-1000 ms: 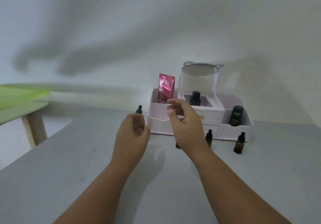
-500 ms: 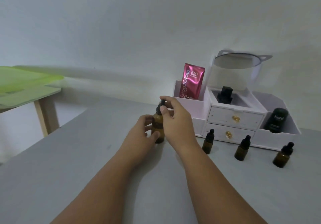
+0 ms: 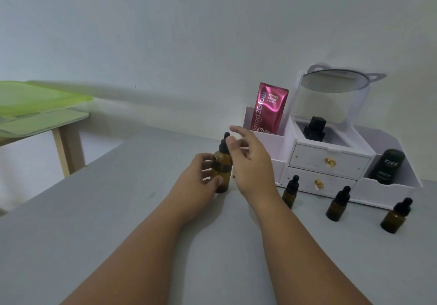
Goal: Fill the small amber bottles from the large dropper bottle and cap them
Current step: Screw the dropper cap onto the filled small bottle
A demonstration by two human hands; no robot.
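Head view: your left hand (image 3: 201, 174) keeps a closed grip round the body of the large dropper bottle (image 3: 221, 170), which stands upright on the bench (image 3: 106, 222) at 12 o'clock ahead of you. Your right hand (image 3: 250, 162) sits at the bottle's 3 o'clock. Its grip is wide and holds nothing, and the thumb tip is just beside the black dropper cap (image 3: 224, 144); contact cannot be confirmed.

Hazard 1: if you twist the cap while the left grip is slack, the bottle will likely turn with it or tip, and liquid may spill.

Hazard 2: your right forearm passes just beside the nearest small amber bottle (image 3: 290, 192); a sideways sweep would likely topple it.

The large bottle is dark amber and cylindrical with a rounded shoulder. Its fill level cannot be read. The second small bottle (image 3: 337, 206) and third small bottle (image 3: 396, 216) stand capped at 3 to 4 o'clock. They are apart from each other, in front of the white organiser (image 3: 331, 162).
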